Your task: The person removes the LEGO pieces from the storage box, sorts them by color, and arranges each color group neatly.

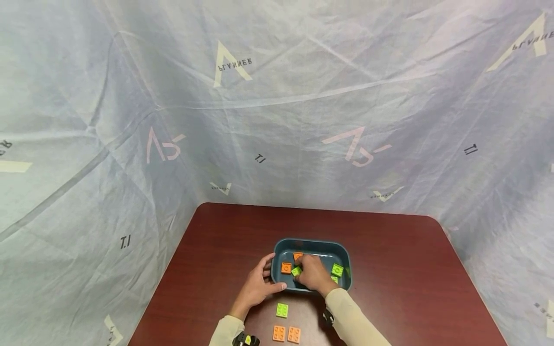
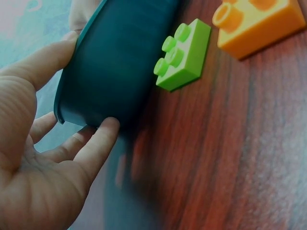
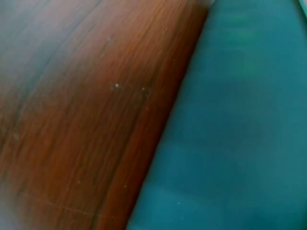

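A dark teal plastic tub (image 1: 311, 246) stands on the table with several toy building bricks inside. My left hand (image 1: 258, 284) holds its left end, thumb at the near rim and fingers spread against the end wall; the left wrist view shows the fingertips on the tub wall (image 2: 110, 72). Inside the tub, my right hand (image 1: 315, 274) pinches a green brick (image 1: 296, 271) between thumb and fingers. Orange bricks lie beside it, one to the left (image 1: 286, 268) and one behind (image 1: 297, 256). The right wrist view shows only the tub's outside (image 3: 230, 134), with the hand hidden.
On the table (image 1: 389, 269) before the tub lies a green brick (image 1: 282, 310), with two orange bricks (image 1: 279, 333) nearer me. Another green brick (image 1: 337, 270) lies in the tub's right end. Grey printed sheeting (image 1: 277, 120) hangs around the table.
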The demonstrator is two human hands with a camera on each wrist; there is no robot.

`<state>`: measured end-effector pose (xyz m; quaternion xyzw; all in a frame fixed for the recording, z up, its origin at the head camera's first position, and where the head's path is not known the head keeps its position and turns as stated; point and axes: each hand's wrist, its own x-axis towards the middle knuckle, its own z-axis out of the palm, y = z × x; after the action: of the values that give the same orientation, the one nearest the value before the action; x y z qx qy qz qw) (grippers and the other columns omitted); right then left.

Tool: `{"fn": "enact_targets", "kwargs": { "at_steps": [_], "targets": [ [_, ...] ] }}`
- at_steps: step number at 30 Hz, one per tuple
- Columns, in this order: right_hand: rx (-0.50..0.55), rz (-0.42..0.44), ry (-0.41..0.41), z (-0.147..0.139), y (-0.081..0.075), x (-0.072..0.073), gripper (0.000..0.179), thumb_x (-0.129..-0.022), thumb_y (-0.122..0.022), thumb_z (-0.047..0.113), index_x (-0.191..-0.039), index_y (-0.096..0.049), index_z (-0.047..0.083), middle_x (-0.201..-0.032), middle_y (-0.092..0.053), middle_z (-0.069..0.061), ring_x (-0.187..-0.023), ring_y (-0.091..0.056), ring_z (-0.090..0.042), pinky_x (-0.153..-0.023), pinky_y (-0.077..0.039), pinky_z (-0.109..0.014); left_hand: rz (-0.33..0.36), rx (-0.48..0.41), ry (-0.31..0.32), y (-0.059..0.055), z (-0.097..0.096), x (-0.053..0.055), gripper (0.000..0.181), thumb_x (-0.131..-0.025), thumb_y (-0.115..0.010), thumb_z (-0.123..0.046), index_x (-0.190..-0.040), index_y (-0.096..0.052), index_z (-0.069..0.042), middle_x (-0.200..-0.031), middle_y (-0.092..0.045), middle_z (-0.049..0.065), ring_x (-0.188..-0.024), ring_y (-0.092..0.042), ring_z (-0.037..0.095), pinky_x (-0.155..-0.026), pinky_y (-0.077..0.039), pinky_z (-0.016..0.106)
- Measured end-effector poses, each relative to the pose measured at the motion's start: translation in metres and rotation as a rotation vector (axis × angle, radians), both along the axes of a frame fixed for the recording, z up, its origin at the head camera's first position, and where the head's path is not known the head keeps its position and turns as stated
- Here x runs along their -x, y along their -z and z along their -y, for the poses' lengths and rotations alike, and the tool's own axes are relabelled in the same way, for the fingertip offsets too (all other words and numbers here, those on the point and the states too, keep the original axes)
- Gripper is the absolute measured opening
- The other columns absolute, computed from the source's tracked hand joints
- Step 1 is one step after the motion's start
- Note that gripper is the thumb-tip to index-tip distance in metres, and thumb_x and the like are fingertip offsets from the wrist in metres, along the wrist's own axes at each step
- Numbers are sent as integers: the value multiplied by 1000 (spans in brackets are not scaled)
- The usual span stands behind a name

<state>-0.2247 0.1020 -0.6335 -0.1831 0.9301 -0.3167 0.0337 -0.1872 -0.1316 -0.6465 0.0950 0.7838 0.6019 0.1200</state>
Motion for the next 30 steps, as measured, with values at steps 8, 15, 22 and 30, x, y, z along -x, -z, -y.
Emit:
{"fn": "enact_targets", "kwargs": {
  "at_steps": [8, 15, 22, 30],
  "targets": [
    [-56, -7, 12, 4, -3, -2, 34, -77, -91, 6, -109, -81, 3, -103, -76, -10, -92, -71, -24, -78, -62, -45, 0, -5, 1, 2, 0, 0, 93, -89, -88, -24, -166, -35, -22, -151, -55, 16, -126, -65, 32, -98, -59, 44],
    [-44, -4, 15, 2, -2, -2, 32, -76, -91, 5, -107, -81, 3, -105, -75, -10, -96, -71, -28, -81, -62, -48, -1, -1, 0, 3, 1, 1, 93, -90, -88, -24, -166, -35, -21, -151, -55, 17, -126, -65, 32, -97, -59, 44],
    [-3, -15, 5, -7, 6, 1, 35, -76, -91, 6, -110, -82, 6, -110, -78, -9, -99, -72, -27, -82, -62, -47, 0, -7, 4, 1, 0, -1, 94, -89, -88, -25, -166, -35, -20, -151, -55, 18, -126, -65, 33, -97, -59, 42],
    [65, -32, 22, -9, -4, -1, 35, -79, -88, 6, -113, -81, 3, -104, -78, -10, -83, -70, -19, -69, -58, -37, -9, 5, 1, 1, 1, 0, 93, -90, -88, -25, -166, -34, -22, -151, -55, 17, -126, -65, 31, -98, -59, 44]
  ]
}}
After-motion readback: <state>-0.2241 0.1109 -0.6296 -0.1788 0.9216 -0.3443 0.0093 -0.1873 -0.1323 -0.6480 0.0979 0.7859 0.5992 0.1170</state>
